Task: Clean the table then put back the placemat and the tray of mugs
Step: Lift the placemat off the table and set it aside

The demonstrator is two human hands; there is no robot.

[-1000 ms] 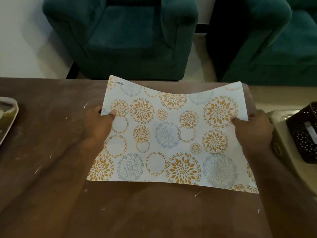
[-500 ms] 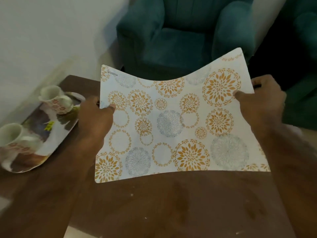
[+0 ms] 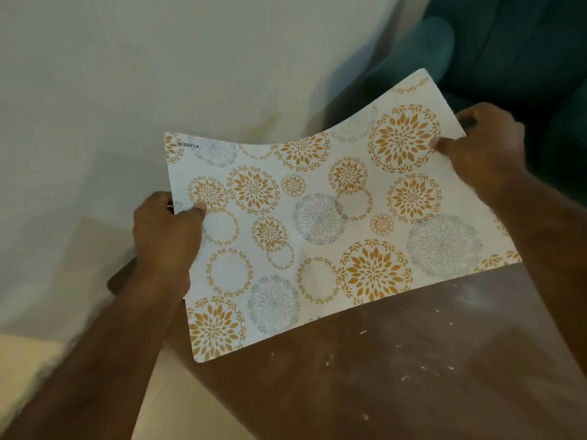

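Observation:
A white placemat (image 3: 320, 217) printed with orange and grey flower circles hangs in the air, sagging in the middle, over the left end of the brown table (image 3: 381, 376). My left hand (image 3: 166, 230) pinches its left edge and my right hand (image 3: 482, 147) pinches its far right corner. White crumbs dot the tabletop below and to the right of the mat. The tray of mugs is out of view.
A pale wall (image 3: 158, 74) fills the left and top. A dark green armchair (image 3: 524, 52) stands at the upper right. Light floor (image 3: 28, 354) shows past the table's left edge. The view is blurred by motion.
Both hands lifted the placemat off the table and carried it left, past the table's left end. The view swung left, so the tray of mugs has dropped out of sight.

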